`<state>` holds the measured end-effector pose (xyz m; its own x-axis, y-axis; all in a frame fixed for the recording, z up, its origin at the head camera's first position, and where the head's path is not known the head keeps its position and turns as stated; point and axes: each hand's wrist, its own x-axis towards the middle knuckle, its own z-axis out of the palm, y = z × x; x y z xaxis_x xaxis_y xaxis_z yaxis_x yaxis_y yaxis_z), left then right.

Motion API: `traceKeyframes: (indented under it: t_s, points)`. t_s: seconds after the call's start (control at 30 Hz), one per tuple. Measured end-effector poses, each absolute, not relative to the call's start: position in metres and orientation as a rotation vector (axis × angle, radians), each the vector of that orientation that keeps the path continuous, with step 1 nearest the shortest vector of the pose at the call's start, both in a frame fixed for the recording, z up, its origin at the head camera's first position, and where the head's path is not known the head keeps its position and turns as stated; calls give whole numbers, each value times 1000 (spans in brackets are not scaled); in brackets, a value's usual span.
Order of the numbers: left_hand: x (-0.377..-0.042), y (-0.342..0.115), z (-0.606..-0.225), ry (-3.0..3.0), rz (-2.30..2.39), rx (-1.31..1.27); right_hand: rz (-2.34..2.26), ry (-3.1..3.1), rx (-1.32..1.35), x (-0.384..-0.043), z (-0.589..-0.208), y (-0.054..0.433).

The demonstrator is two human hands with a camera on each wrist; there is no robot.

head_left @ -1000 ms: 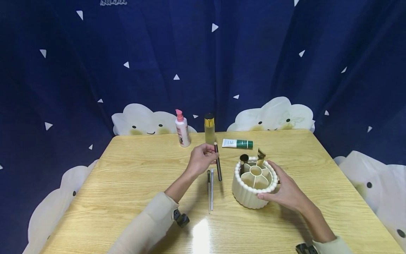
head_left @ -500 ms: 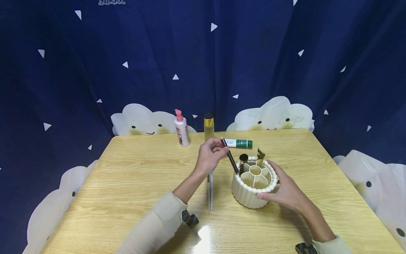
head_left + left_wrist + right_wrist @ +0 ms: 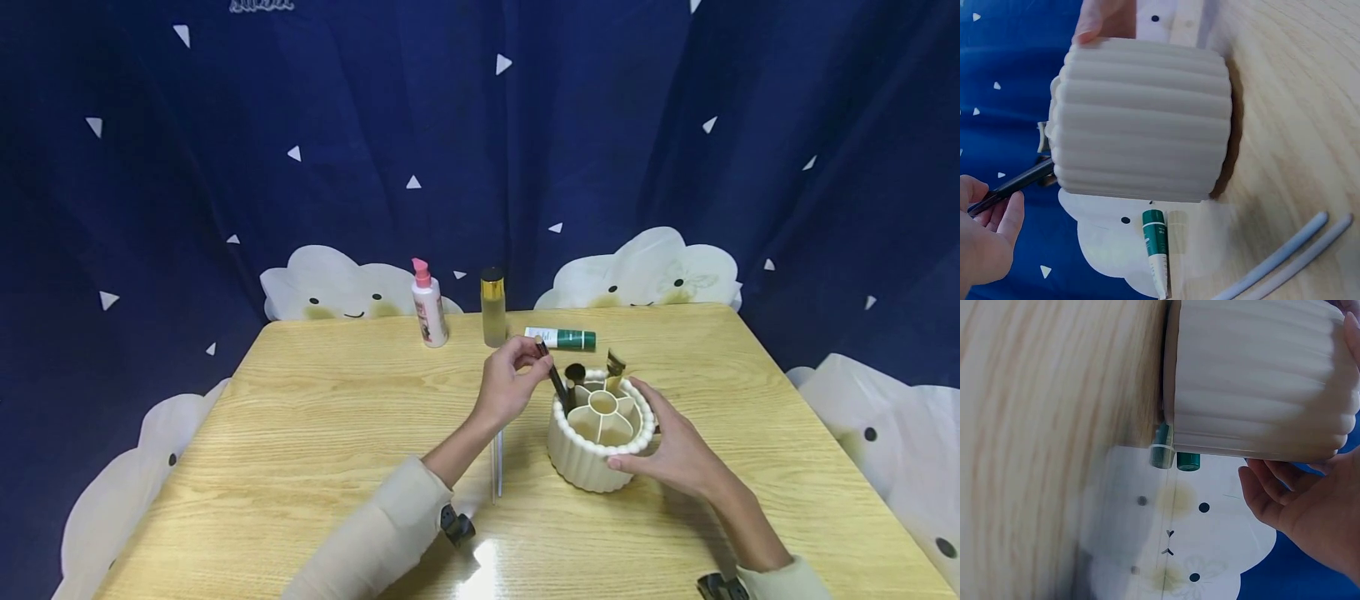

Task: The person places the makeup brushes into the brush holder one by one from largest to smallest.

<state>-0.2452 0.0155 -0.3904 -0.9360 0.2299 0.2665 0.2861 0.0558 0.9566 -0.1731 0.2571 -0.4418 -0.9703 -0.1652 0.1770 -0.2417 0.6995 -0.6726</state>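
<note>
My left hand pinches a slim black stick with a pale upper tip, too small to name surely. The stick slants down, its lower end inside the left part of a cream ribbed makeup organizer. In the left wrist view, the black stick meets the organizer's rim. My right hand holds the organizer from the right, thumb at the front and fingers behind. Two makeup brushes stand in back compartments; several front compartments look bare. Two thin brushes lie on the table, partly hidden by my left wrist.
At the back of the wooden table stand a white pump bottle with a pink top and a clear bottle with a gold and black cap. A green and white tube lies behind the organizer. A blue curtain hangs behind.
My left hand has carried the black stick rightward from above the lying brushes and lowered its end into the organizer. My right hand stays on the organizer.
</note>
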Motion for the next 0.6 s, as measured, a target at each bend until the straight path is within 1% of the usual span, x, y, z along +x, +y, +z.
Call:
traceKeyframes:
  t_s: [0.4, 0.6]
  points:
    - [-240, 19, -402, -2403, -1811, -599, 1148, -2795, 347, -173, -440, 255]
    - [-240, 20, -408, -2474, -1620, -673, 1142, -2796, 342, -173, -441, 256]
